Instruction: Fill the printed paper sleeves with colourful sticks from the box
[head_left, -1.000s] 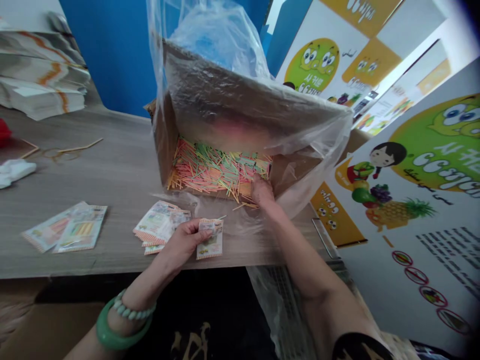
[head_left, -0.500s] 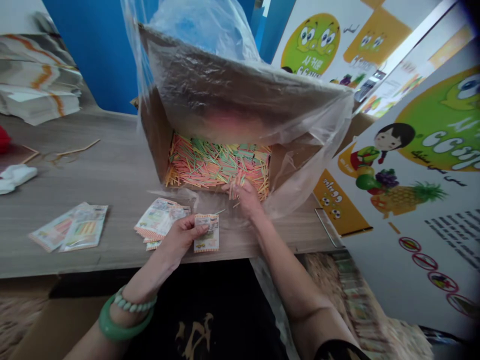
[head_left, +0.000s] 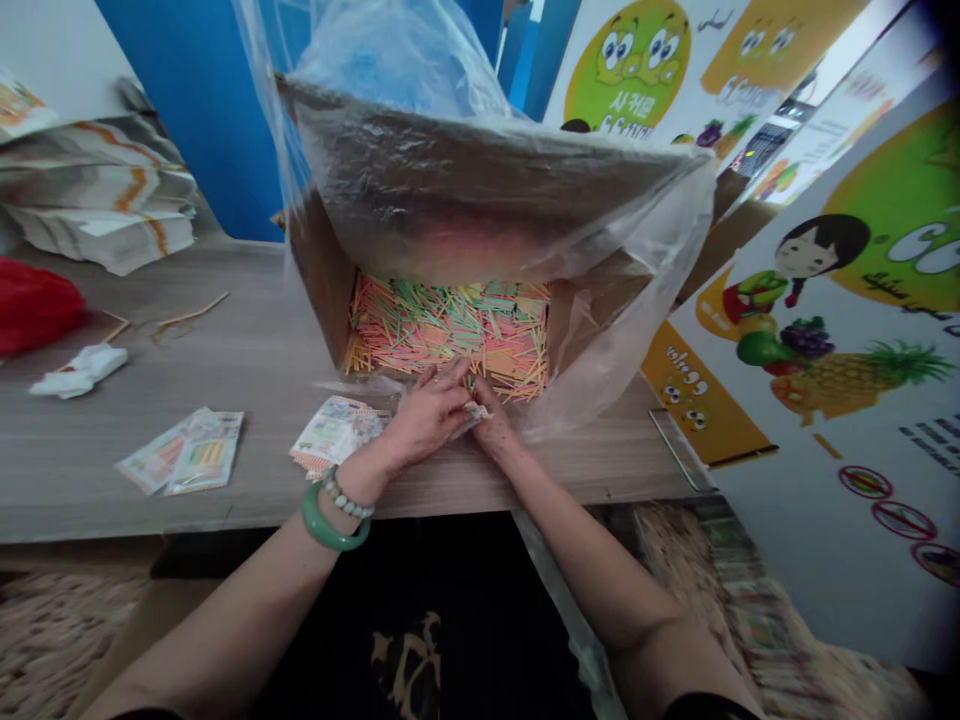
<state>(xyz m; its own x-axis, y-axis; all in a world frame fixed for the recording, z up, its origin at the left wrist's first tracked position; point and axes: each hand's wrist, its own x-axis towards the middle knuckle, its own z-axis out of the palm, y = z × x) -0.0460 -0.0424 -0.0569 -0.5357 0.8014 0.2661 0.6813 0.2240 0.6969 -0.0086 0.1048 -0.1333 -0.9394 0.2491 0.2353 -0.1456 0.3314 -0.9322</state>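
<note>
Both hands meet at the near edge of an open cardboard box (head_left: 319,270) lined with clear plastic. A mass of thin pink, green, yellow and orange sticks (head_left: 420,335) covers its bottom. My left hand (head_left: 424,415) is closed on a small printed packet (head_left: 472,412), mostly covered by the fingers. Right against it, my right hand (head_left: 491,425) is closed, with a few stick ends showing between the two hands; most of its fingers are hidden. To the left of my left wrist lies a pile of printed packets (head_left: 330,430).
Two packets with sticks inside (head_left: 206,455) lie farther left on the grey table (head_left: 262,370). Beyond them are a crumpled white tissue (head_left: 82,370), a red bag (head_left: 37,305) and stacked white-and-orange sheets (head_left: 112,195). A printed panel (head_left: 825,400) stands on the right.
My left hand has moved right and up with the packet, over to my right hand. My right hand has drawn slightly back from the sticks. The view has shifted a little.
</note>
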